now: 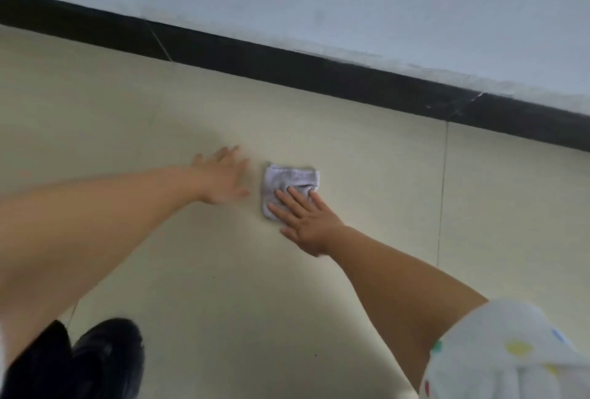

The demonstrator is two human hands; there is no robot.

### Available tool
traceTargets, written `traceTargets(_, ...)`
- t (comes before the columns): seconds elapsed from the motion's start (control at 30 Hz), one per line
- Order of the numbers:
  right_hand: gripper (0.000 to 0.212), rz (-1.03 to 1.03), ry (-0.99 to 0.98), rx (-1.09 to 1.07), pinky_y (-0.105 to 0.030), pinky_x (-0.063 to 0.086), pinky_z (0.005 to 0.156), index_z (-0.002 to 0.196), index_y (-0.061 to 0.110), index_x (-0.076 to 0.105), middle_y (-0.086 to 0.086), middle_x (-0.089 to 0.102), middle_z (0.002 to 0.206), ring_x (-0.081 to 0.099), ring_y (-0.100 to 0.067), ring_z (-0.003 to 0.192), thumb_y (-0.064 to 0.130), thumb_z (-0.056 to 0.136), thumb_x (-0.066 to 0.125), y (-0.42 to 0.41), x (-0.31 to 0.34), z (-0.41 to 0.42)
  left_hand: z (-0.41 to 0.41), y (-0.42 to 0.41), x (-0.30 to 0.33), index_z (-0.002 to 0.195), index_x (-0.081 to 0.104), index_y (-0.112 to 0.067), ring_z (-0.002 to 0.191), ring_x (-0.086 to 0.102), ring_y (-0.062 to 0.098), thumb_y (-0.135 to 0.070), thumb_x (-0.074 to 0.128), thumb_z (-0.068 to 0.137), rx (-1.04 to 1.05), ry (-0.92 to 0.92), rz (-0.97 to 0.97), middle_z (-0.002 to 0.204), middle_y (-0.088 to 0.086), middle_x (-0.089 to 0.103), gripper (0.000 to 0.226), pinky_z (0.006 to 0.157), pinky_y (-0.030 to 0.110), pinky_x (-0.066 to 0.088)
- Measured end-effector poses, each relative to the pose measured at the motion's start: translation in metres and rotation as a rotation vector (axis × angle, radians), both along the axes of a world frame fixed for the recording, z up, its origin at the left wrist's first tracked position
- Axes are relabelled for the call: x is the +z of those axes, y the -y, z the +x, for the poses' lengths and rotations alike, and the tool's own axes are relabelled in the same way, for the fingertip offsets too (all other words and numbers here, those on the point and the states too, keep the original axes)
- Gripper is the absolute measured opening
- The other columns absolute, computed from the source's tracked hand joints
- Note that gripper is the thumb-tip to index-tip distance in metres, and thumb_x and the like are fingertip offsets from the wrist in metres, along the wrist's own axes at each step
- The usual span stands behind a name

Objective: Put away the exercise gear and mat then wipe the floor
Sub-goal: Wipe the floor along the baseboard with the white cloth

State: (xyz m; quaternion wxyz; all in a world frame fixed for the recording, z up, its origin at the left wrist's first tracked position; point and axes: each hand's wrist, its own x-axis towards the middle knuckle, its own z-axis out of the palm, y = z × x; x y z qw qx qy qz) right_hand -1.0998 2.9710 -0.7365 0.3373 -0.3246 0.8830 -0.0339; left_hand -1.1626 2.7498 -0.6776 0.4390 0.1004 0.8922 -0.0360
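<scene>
Dotted white sleeve (498, 347) nearest, dark shoe (108, 357) lower left. Wiping stage, judging by no gear or mat in sight. Right hand (306, 223) spread flat, pressing grey cloth (290, 184) onto cream floor (223, 287) near black skirting (287, 69). Left hand (223, 175) open, fingers spread, blurred, beside cloth. No readable writing anywhere.

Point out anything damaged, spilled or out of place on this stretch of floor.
No spill shows. The black baseboard has pale cracks or scuffs at its joints. The right hand presses the folded cloth flat on the cream floor; the left hand is beside it.
</scene>
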Motion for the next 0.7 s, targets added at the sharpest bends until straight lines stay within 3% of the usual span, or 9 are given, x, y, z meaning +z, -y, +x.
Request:
traceTargets(0.17, 0.055, 0.057, -0.094, -0.164, -0.046, -0.007, 0.118, 0.150, 0.029, -0.010, 0.001, -0.021, 0.157, -0.020, -0.021, 0.145, 0.042, 0.102, 0.012, -0.041, -0.008, -0.083, 0.089, -0.067, -0.046, 0.151, -0.009, -0.028, 0.146, -0.016, 0.023, -0.048, 0.027, 0.099, 0.354, -0.141, 0.084, 0.156, 0.002, -0.025, 0.067, 0.115, 0.057, 0.003)
traceTargets(0.27, 0.056, 0.049, -0.194, -0.166, -0.046, -0.006, 0.117, 0.151, 0.028, -0.008, 0.001, -0.018, 0.159, -0.016, -0.022, 0.146, 0.043, 0.102, 0.013, -0.062, -0.017, -0.127, 0.104, -0.069, -0.071, 0.150, -0.010, -0.029, 0.146, -0.018, 0.021, -0.048, 0.029, 0.098, 0.375, -0.297, 0.088, 0.156, 0.002, -0.025, 0.068, 0.114, 0.056, 0.001)
traceTargets(0.37, 0.057, -0.029, -0.304, -0.186, -0.045, -0.002, 0.117, 0.152, 0.022, 0.003, -0.003, -0.006, 0.160, -0.007, -0.024, 0.147, 0.043, 0.101, 0.015, -0.065, -0.027, -0.110, 0.104, -0.060, -0.076, 0.150, -0.008, -0.031, 0.146, -0.017, 0.018, -0.051, 0.027, 0.097, 0.358, -0.358, 0.122, 0.157, -0.001, -0.021, 0.067, 0.114, 0.056, -0.002)
traceTargets(0.43, 0.061, -0.083, -0.342, -0.157, -0.050, 0.009, 0.118, 0.151, 0.016, 0.017, -0.009, 0.010, 0.159, 0.009, -0.029, 0.147, 0.046, 0.098, 0.009, -0.059, -0.032, -0.059, 0.106, -0.060, -0.077, 0.151, -0.004, -0.033, 0.146, -0.015, 0.015, -0.048, 0.025, 0.099, 0.409, -0.372, 0.150, 0.158, -0.003, -0.018, 0.062, 0.114, 0.055, -0.003)
traceTargets(0.53, 0.060, -0.287, -0.279, 0.123, -0.050, 0.018, 0.113, 0.144, 0.014, 0.035, -0.012, 0.036, 0.151, 0.032, -0.032, 0.140, 0.044, 0.101, 0.006, -0.060, -0.040, 0.053, 0.107, -0.064, -0.077, 0.151, 0.005, -0.033, 0.147, -0.008, 0.015, -0.041, 0.026, 0.101, 0.446, -0.461, 0.178, 0.160, -0.003, -0.010, 0.056, 0.115, 0.054, 0.001)
traceTargets(0.6, 0.054, -0.316, -0.212, 0.379, -0.046, 0.011, 0.115, 0.144, 0.020, 0.034, -0.006, 0.033, 0.153, 0.024, -0.025, 0.143, 0.044, 0.101, 0.015, -0.070, -0.037, 0.110, 0.106, -0.065, -0.076, 0.151, 0.007, -0.032, 0.147, -0.006, 0.016, -0.039, 0.026, 0.101, 0.458, -0.472, 0.178, 0.160, -0.003, -0.007, 0.054, 0.115, 0.054, 0.003)
traceTargets(0.7, 0.051, -0.364, -0.191, 0.658, -0.042, 0.008, 0.116, 0.143, 0.025, 0.040, 0.001, 0.036, 0.152, 0.021, -0.020, 0.144, 0.043, 0.098, 0.025, -0.089, -0.043, 0.096, 0.105, -0.063, -0.077, 0.151, 0.007, -0.031, 0.148, -0.006, 0.017, -0.040, 0.027, 0.100, 0.443, -0.474, 0.166, 0.160, -0.001, -0.006, 0.055, 0.115, 0.053, 0.004)
